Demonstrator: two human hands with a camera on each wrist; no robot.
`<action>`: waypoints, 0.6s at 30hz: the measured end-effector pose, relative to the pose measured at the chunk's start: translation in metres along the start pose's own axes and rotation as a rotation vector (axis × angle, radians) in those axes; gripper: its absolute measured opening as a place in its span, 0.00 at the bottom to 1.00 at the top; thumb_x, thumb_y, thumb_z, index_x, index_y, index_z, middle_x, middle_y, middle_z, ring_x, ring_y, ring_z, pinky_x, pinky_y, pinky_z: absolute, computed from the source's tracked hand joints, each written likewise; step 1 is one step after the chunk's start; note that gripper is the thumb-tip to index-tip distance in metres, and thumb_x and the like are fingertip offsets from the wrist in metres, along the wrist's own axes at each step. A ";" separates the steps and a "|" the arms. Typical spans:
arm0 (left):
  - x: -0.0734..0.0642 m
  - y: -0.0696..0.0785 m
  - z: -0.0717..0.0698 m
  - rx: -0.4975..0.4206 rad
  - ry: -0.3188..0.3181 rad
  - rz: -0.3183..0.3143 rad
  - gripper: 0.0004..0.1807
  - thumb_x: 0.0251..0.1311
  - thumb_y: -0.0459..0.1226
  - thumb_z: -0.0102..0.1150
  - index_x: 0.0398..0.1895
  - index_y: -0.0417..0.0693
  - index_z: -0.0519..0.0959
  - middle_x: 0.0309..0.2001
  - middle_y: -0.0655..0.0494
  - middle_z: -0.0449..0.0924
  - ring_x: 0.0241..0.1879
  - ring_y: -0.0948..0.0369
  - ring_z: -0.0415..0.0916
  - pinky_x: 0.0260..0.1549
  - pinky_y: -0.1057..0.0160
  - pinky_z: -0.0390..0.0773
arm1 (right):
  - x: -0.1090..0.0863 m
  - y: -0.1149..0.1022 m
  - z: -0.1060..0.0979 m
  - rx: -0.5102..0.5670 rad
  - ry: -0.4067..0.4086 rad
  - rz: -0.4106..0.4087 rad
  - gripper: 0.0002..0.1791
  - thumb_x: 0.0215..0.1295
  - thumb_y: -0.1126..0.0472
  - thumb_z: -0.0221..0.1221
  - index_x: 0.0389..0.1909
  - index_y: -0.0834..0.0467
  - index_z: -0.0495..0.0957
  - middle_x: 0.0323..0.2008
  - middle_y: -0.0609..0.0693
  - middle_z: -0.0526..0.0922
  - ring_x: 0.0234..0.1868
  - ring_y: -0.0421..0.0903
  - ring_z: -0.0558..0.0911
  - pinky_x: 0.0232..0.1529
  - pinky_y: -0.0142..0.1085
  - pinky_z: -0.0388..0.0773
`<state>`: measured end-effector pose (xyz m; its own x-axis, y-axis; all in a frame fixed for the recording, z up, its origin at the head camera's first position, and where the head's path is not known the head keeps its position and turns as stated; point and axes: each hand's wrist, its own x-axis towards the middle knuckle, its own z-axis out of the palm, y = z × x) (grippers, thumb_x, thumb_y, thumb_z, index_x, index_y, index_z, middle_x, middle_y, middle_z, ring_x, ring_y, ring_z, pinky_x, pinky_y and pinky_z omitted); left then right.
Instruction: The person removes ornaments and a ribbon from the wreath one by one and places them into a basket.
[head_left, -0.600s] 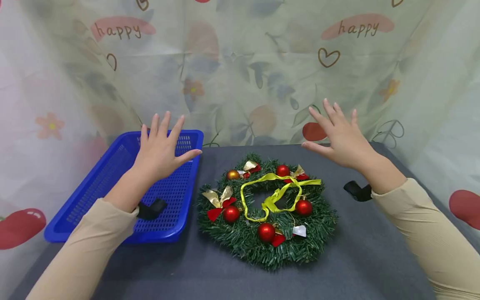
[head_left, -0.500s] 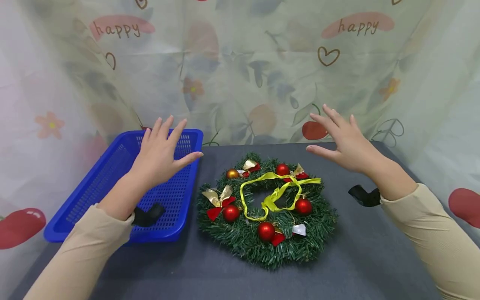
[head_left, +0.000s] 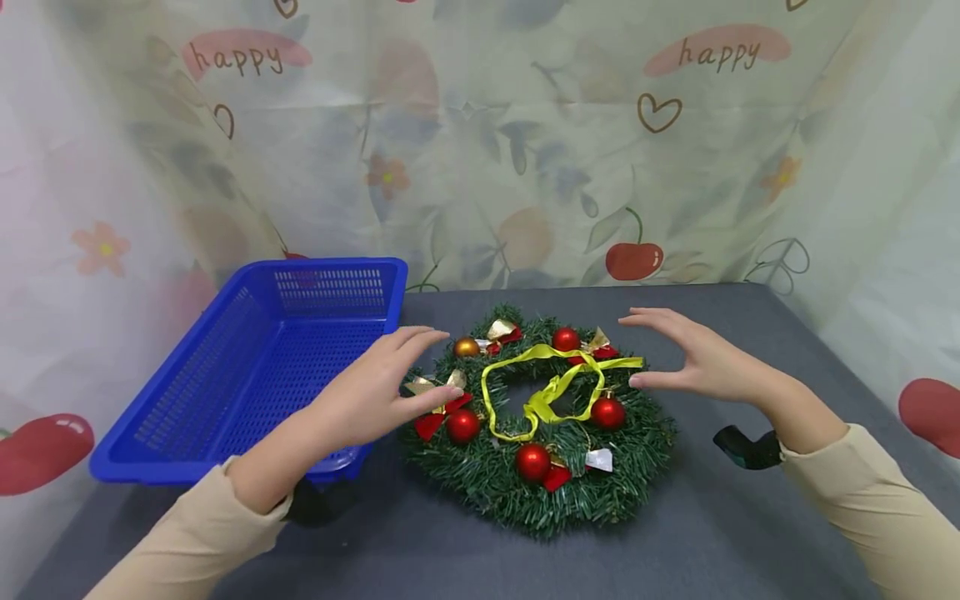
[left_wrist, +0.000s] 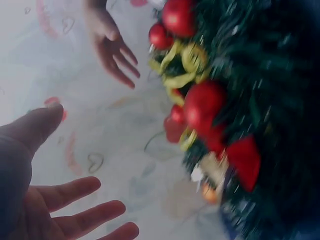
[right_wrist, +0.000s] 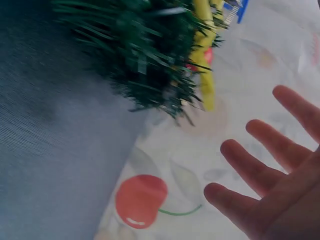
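Head view: seeing wreath (head_left: 566,440) lying lower centre of frame, roundish, no long axis; finding it between left hand (head_left: 375,392), overlapping its edge, and right hand (head_left: 697,358), seemingly farther; both empty, fingers loosely extended.

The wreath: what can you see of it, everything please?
The wreath is a thick ring of dark green, plastic-looking needles, lying flat on the dark grey cloth, right of the blue basket. Four shiny red baubles and one golden bauble sit on it, among gold and red bows. A loose yellow ribbon loops over its open centre. The left hand and right hand flank it, apparently without touching.
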<state>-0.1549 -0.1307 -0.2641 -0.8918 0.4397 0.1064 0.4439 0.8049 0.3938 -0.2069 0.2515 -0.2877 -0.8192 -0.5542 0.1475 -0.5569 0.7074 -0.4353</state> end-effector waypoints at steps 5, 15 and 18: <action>-0.002 0.006 0.024 -0.029 -0.020 0.062 0.34 0.59 0.57 0.53 0.64 0.50 0.66 0.62 0.51 0.69 0.62 0.51 0.67 0.57 0.49 0.71 | -0.007 0.009 0.017 0.073 -0.083 0.017 0.40 0.53 0.48 0.66 0.66 0.52 0.62 0.70 0.60 0.56 0.69 0.64 0.57 0.59 0.66 0.59; -0.002 0.007 0.055 -0.005 -0.017 0.096 0.27 0.58 0.49 0.59 0.59 0.49 0.71 0.58 0.48 0.73 0.59 0.49 0.71 0.54 0.50 0.74 | -0.014 0.024 0.042 0.153 -0.149 -0.021 0.46 0.47 0.47 0.70 0.66 0.55 0.61 0.70 0.63 0.53 0.68 0.64 0.57 0.57 0.65 0.61; -0.001 0.006 0.059 0.002 0.004 0.104 0.26 0.57 0.48 0.61 0.57 0.49 0.73 0.54 0.50 0.75 0.53 0.53 0.74 0.48 0.54 0.77 | -0.015 0.026 0.046 0.159 -0.150 -0.028 0.47 0.46 0.46 0.70 0.66 0.54 0.61 0.70 0.64 0.53 0.68 0.64 0.57 0.58 0.64 0.62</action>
<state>-0.1464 -0.1033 -0.3157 -0.8410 0.5198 0.1500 0.5345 0.7557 0.3783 -0.2027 0.2582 -0.3417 -0.7674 -0.6404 0.0325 -0.5410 0.6194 -0.5690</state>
